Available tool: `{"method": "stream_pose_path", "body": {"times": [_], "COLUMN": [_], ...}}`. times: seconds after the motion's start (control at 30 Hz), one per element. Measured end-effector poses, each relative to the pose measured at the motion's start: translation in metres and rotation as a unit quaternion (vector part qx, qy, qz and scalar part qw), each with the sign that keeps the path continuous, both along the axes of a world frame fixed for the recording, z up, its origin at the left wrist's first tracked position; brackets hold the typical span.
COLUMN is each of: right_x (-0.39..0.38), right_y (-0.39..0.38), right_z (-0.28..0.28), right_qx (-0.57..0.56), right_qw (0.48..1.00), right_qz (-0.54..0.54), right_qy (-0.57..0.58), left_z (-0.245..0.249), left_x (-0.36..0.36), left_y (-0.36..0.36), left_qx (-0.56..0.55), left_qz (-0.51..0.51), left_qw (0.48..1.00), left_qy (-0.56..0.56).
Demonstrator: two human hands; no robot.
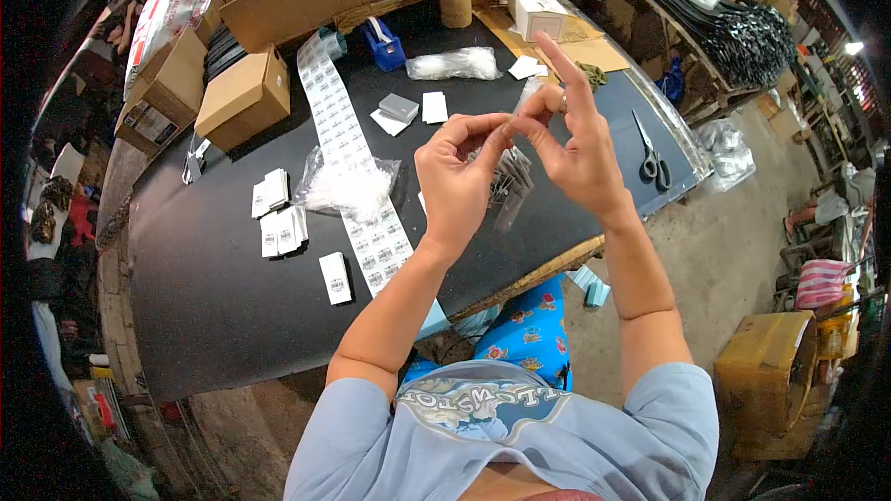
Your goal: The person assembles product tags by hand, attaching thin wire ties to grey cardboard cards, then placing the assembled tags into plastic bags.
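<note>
My left hand (455, 172) and my right hand (575, 144) meet fingertip to fingertip above the black table (213, 315). Both pinch at the same spot, on something too small to make out. Two fingers of my right hand are raised. Beneath the hands lies a clear plastic bag (515, 187) with small dark pieces, partly hidden. Left of them, a bag of white strands (348, 184) rests on a long strip of barcode labels (336, 116). Stacks of white tags (283, 230) sit farther left, with another stack (335, 278) nearer me.
Black scissors (654, 162) lie at the right. Toward the back are a blue tape dispenser (383, 44), a cardboard tube (454, 0), a white box (535, 11) and a plastic-wrapped bundle (453, 64). An open carton (243, 97) stands back left.
</note>
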State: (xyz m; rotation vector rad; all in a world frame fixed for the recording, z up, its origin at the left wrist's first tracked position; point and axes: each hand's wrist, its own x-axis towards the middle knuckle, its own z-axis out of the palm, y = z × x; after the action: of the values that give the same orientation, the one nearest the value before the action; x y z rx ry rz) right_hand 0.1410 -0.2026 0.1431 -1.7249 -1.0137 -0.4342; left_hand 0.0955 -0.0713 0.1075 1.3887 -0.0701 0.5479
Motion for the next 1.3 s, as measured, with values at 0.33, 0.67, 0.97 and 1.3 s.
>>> {"method": "stream_pose_path", "body": {"times": [0.33, 0.67, 0.97, 1.3], "right_x": [0.002, 0.001, 0.001, -0.004], "right_y": [0.002, -0.008, -0.014, -0.011], "right_z": [-0.004, 0.003, 0.0, -0.018], "right_qx": [0.013, 0.036, 0.096, 0.148], "right_qw": [1.0, 0.996, 0.958, 0.93], "right_qz": [-0.012, -0.002, 0.089, 0.047], "right_qy": [-0.005, 0.084, 0.254, 0.333], "left_z": [0.001, 0.003, 0.0, 0.002], "left_x": [-0.002, -0.001, 0.003, 0.004], "left_y": [0.001, 0.008, 0.011, 0.014], "left_qx": [0.08, -0.023, -0.185, -0.223], "left_qz": [0.034, -0.093, -0.203, -0.194], "left_qw": [0.995, 0.994, 0.958, 0.952], "left_qy": [-0.043, 0.052, 0.079, 0.08]}}
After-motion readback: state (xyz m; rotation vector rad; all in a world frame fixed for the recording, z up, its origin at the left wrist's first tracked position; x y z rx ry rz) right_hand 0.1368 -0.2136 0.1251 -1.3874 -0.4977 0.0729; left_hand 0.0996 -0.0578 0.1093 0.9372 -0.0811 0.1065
